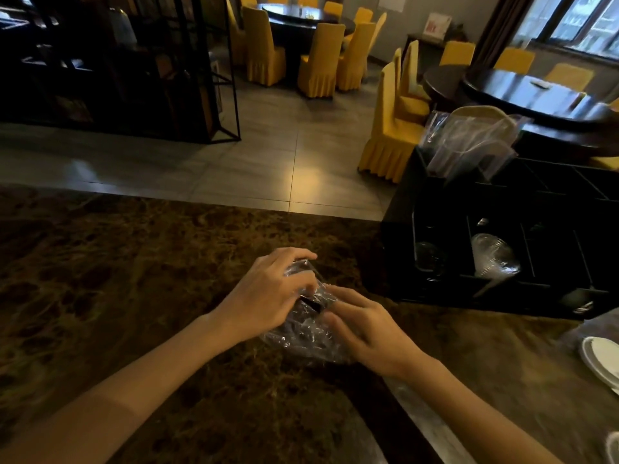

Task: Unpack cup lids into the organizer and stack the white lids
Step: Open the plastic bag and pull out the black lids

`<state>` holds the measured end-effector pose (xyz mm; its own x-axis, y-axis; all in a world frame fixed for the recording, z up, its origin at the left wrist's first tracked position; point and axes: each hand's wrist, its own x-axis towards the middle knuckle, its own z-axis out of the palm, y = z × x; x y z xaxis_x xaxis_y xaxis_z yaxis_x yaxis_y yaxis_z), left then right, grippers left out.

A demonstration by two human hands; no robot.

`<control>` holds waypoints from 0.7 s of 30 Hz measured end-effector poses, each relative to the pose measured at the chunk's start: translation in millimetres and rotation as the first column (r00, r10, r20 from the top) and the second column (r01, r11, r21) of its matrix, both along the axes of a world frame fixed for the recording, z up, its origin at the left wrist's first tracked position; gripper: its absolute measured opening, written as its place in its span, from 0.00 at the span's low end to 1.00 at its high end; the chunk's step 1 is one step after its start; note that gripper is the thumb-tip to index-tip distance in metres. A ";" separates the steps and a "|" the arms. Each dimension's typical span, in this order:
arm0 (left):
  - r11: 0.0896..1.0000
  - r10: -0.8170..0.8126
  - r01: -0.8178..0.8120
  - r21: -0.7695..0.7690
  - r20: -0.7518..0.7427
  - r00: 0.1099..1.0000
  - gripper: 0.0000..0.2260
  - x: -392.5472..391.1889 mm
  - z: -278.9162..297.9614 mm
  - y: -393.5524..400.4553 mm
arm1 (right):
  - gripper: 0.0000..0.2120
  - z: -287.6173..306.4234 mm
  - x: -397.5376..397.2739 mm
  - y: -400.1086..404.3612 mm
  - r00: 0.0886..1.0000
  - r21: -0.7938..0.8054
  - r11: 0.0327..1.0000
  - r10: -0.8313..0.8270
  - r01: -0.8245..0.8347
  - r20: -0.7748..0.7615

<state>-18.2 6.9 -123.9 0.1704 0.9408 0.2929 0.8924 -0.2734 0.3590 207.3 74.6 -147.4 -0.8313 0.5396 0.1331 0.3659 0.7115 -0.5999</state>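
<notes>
A clear plastic bag of dark cup lids lies on the brown marble counter. My left hand grips the bag's upper end from above. My right hand holds its right side, fingers pinching the plastic near the opening. To the right stands the black organizer with several compartments; one front compartment holds a stack of clear dome lids, another holds a darker lid stack. White lids lie at the counter's right edge.
Empty clear plastic bags stick up from the organizer's back compartments. Beyond the counter's far edge are a tiled floor, yellow-covered chairs, dark round tables and a black shelf frame. A clear object shows at the bottom right corner.
</notes>
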 end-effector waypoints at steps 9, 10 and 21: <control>0.998 0.032 -0.042 -0.045 -0.219 0.975 0.09 -2.8 9.7 -6.5 | 0.10 1.8 -14.9 -7.3 0.982 -0.002 0.993 -0.118 0.119 -0.148; 0.997 0.043 -0.055 -0.045 -0.227 0.973 0.11 -2.3 10.4 -7.4 | 0.11 3.0 -16.0 -8.4 0.981 -0.015 0.994 -0.113 0.112 -0.156; 0.991 -0.057 0.017 -0.130 -0.305 0.951 0.07 1.0 8.4 -18.9 | 0.08 17.3 -17.2 -12.9 0.995 0.018 0.996 -0.084 0.084 0.054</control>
